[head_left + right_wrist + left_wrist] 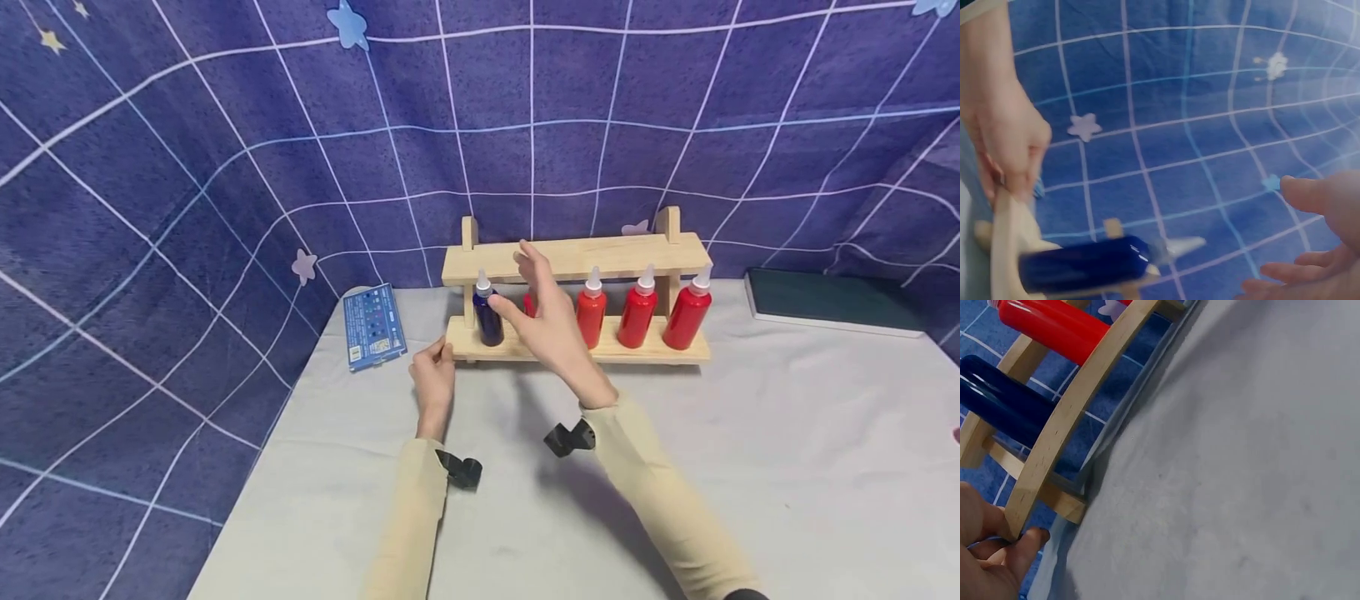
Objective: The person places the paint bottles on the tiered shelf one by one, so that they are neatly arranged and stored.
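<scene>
A two-tier wooden rack (570,258) stands at the back of the table. My left hand (433,382) pinches the left end of its lower shelf (1041,472) between thumb and fingers. A dark blue bottle (491,322) with a white nozzle cap stands at that end of the shelf. To its right are several red bottles with pale nozzles, among them an orange-red bottle (590,321) and a red bottle (687,318) at the far right. My right hand (551,325), fingers spread, is raised in front of the rack beside the blue bottle and partly hides one red bottle.
A flat blue printed box (374,327) lies left of the rack. At the back right lies a dark green board (832,300) with a pale edge. A blue curtain (570,158) with grid lines and stars hangs behind the table, which has a pale cloth (795,450).
</scene>
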{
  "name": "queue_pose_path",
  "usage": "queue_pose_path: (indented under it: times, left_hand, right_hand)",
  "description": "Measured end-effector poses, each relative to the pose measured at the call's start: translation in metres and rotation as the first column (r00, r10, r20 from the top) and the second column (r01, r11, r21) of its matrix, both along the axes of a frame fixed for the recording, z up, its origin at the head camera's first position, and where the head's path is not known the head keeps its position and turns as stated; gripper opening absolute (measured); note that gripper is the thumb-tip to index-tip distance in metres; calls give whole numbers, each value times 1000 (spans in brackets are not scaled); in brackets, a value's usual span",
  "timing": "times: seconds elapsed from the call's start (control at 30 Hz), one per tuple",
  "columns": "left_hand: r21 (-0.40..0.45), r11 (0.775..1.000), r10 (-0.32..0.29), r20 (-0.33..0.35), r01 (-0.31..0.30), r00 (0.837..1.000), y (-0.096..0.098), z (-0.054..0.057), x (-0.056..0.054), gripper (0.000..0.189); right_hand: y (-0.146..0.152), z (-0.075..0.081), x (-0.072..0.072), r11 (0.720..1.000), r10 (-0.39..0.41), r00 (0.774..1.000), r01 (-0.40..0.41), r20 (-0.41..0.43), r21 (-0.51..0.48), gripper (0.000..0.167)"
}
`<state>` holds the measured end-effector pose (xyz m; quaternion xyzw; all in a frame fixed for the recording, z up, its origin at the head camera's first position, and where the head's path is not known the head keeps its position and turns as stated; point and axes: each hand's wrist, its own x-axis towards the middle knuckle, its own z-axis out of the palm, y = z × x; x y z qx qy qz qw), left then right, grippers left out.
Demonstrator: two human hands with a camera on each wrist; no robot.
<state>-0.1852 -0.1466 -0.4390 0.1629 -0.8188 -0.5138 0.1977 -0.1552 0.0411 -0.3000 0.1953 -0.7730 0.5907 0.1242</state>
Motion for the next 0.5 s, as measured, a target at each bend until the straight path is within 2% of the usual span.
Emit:
queue_pose_path:
  times: [0.17,0.33,0.5]
  left_hand:
    - [-11,1000,6,-1,-6,1000,-10,2,0,28]
    - [-33,999,3,-7,-3,1000,-21,6,0,28]
    - [-42,999,-18,-46,16,999,-28,13,3,30]
  right_hand:
    - [24,9,11,997,-13,1000,13,-10,-77,74]
    - [54,13,19,989,-95,995,92,-24,-118,70]
    - [85,8,27,973,-208,976,200,-65,-112,61]
